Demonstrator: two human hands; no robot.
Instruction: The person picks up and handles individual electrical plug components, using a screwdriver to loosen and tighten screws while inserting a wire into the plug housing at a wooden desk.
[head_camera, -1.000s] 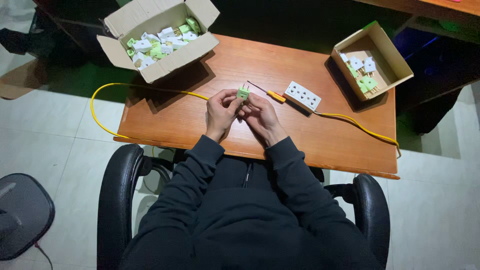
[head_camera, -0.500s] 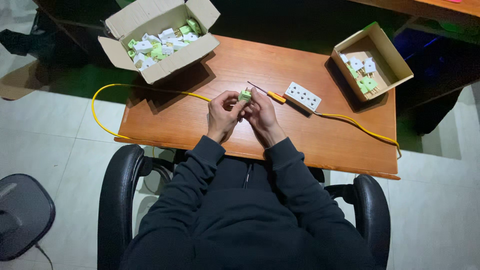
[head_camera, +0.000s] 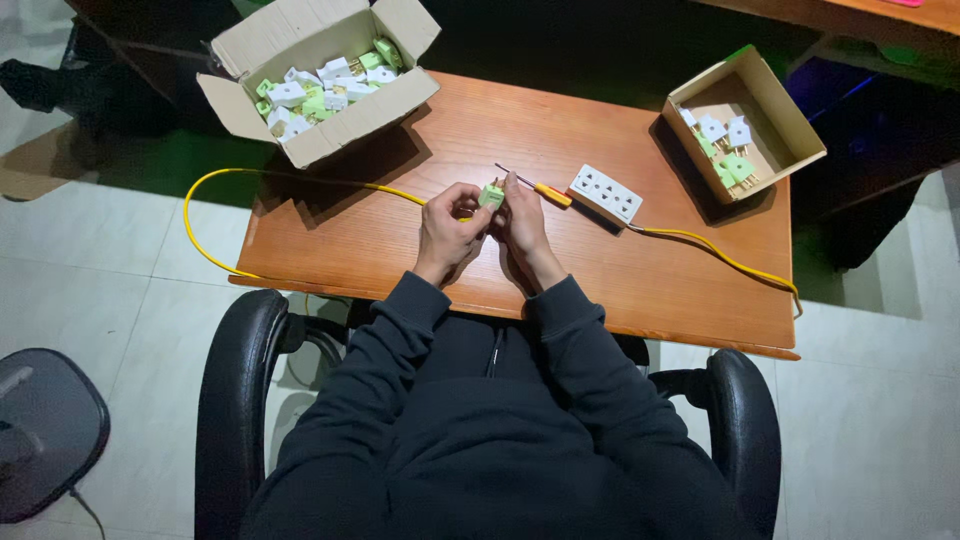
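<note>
Over the middle of the wooden table (head_camera: 400, 230), my left hand (head_camera: 449, 228) and my right hand (head_camera: 520, 218) meet around a small green and white plug (head_camera: 491, 195), each gripping it with the fingertips. Just beyond my right hand lies a screwdriver (head_camera: 536, 187) with an orange handle, flat on the table. A yellow cable (head_camera: 300, 178) runs from my left hand off the table's left edge. To the right of the screwdriver rests a white socket strip (head_camera: 605, 194) with its own yellow cable (head_camera: 725, 255).
An open cardboard box (head_camera: 318, 70) of several green and white plugs stands at the table's far left corner. A smaller open box (head_camera: 745, 125) with a few plugs stands at the far right. A black armchair (head_camera: 245, 390) surrounds my body.
Both hands stay together on the plug; they have only shifted slightly and the plug is turned a little between the fingers.
</note>
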